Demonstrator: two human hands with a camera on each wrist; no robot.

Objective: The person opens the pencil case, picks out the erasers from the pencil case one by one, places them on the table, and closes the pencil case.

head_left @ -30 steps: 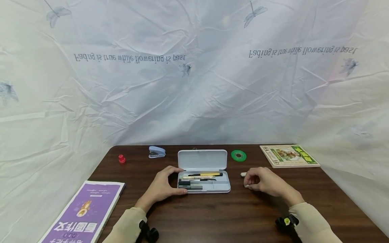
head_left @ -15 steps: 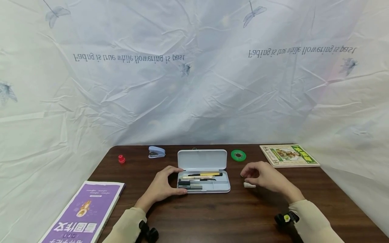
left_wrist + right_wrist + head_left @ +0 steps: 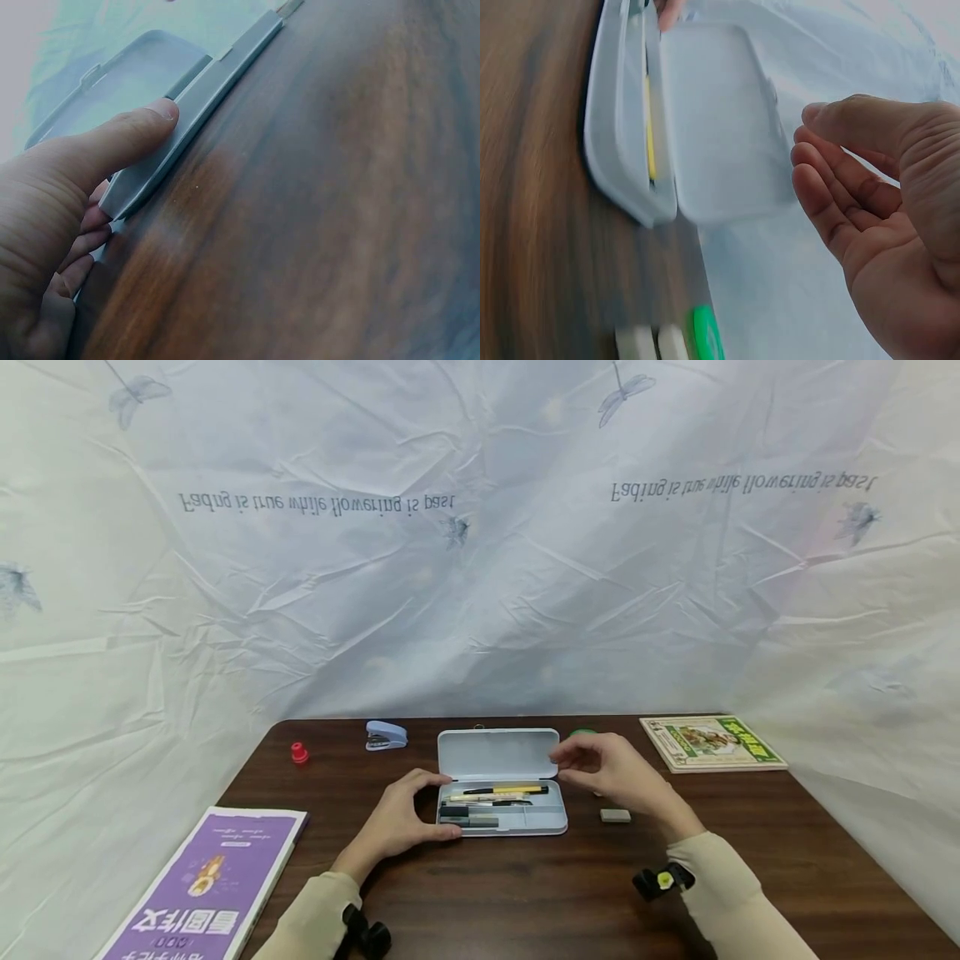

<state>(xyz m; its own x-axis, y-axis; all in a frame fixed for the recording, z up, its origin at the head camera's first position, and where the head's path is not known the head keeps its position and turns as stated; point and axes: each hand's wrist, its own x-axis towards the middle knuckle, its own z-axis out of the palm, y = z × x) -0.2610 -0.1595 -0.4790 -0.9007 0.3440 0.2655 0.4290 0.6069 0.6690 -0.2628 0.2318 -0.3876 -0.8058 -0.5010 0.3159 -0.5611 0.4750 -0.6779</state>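
Tbl [image 3: 487, 893]: R hand [image 3: 621, 770], fingers [image 3: 817, 199] apart, from eraser [image 3: 616, 816] to lid [image 3: 495, 754]; L fingers [image 3: 427, 778] round case [image 3: 547, 820]

Pale blue-grey rectangular pencil case [image 3: 498, 755]: smooth, satin; plastic or metal, can't tell. Dark brown rectangular table [image 3: 510, 902]: wood-grained, soft sheen. White-blue printed hanging sheet [image 3: 480, 635]: creased, faintly glossy. Beige cloth sleeve [image 3: 723, 881]: matt.

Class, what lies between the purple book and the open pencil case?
In the head view, the left hand lies there, holding the left end of the pencil case; bare tabletop parts the hand from the purple book.
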